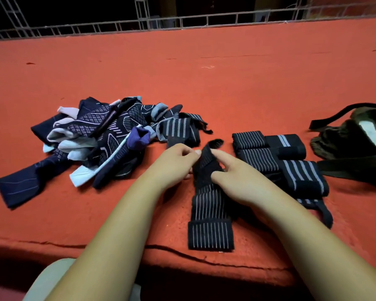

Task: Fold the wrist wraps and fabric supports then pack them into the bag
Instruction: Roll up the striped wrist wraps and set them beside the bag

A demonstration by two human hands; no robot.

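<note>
A red felt-covered worktop is stretching out under dim light, with a metal railing running along its far side and darkness beyond. In the middle, close to the near edge, a person is working on a black striped wrist wrap: its lower end is lying flat on the felt while its upper end is being lifted. The left hand is pinching that upper end, its grip clamped on the fabric, and the right hand is curling round the wrap's middle, its grip also closed on it.

To my eye the folding step is under way. A heap of unfolded fabric supports is waiting on the left, folded wraps are lying in a cluster just right of the hands, and the dark bag is sitting open at the far right, well apart from the heap.

The next move probably calls for bringing the raised end down over the flat part, keeping the edges lined up.

I am seeing no brand, label or lettering that can be read.
</note>
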